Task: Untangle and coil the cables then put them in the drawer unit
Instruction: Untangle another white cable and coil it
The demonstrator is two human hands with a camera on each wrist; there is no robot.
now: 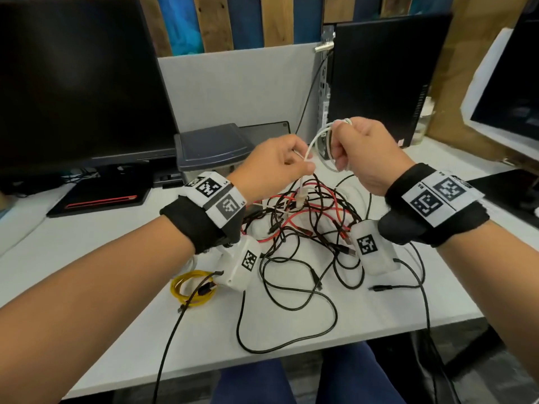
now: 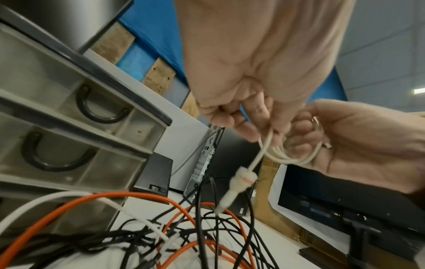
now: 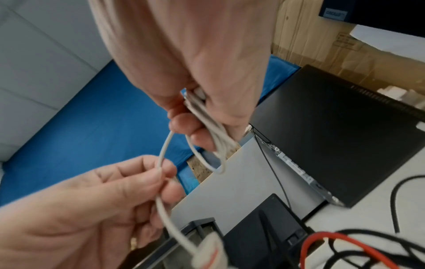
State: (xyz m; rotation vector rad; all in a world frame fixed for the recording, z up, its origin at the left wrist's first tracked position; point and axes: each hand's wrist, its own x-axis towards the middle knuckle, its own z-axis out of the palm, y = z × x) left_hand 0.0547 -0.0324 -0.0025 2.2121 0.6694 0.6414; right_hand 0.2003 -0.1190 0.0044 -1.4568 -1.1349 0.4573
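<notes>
Both hands are raised above the desk with a white cable (image 1: 316,141) between them. My right hand (image 1: 353,153) grips small loops of the white cable (image 3: 214,138) in curled fingers. My left hand (image 1: 280,164) pinches the free strand (image 3: 161,163), and the white plug end (image 2: 232,189) hangs below it. Under the hands lies a tangle of black and red cables (image 1: 306,228). A coiled yellow cable (image 1: 191,287) lies at the front left. The grey drawer unit (image 1: 213,150) stands behind the left hand, its drawers (image 2: 69,127) closed.
A large monitor (image 1: 78,83) stands at the back left, a black computer case (image 1: 385,77) at the back right, another monitor (image 1: 507,91) at the far right. A black and red flat device (image 1: 99,198) lies left. Black cables hang over the desk's (image 1: 87,243) front edge.
</notes>
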